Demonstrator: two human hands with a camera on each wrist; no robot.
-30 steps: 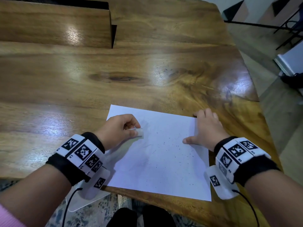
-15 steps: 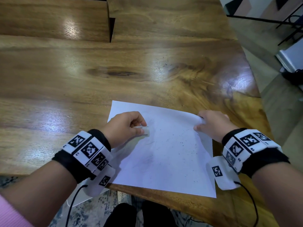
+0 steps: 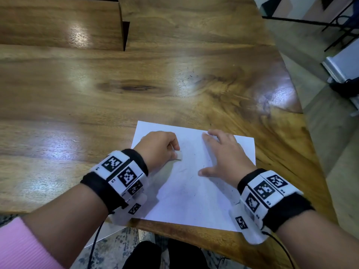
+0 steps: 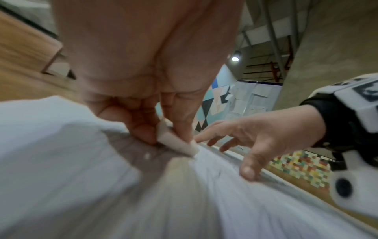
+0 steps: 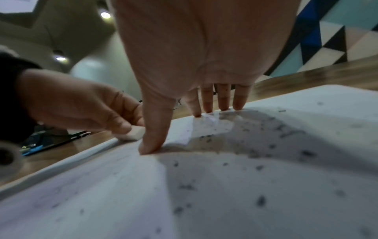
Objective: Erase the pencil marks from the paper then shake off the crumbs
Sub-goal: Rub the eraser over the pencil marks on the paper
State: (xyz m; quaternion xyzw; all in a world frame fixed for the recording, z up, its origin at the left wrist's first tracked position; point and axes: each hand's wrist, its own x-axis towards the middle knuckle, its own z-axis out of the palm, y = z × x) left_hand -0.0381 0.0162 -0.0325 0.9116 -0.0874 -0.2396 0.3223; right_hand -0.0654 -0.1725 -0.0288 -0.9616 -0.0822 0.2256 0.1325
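Observation:
A white sheet of paper [image 3: 190, 199] lies at the near edge of the wooden table [image 3: 174, 84], carrying faint pencil lines and dark eraser crumbs [image 5: 259, 200]. My left hand [image 3: 161, 148] pinches a small white eraser [image 3: 179, 154] between thumb and fingers and holds its end against the paper's left-middle part; the eraser [image 4: 178, 143] also shows in the left wrist view. My right hand [image 3: 223, 154] lies spread on the sheet, straight fingers [image 5: 206, 100] and thumb pressing it down just right of the eraser [image 5: 132, 134].
The table's near edge [image 3: 194, 237] runs right under the paper, with the floor and dark shoes below. A raised wooden block [image 3: 62, 22] stands at the far left. The table's right edge drops off to tiled floor and furniture [image 3: 342, 72].
My right hand let go of the paper's far right edge, moved left and flattened onto the sheet. The left hand with the eraser stayed nearly where it was.

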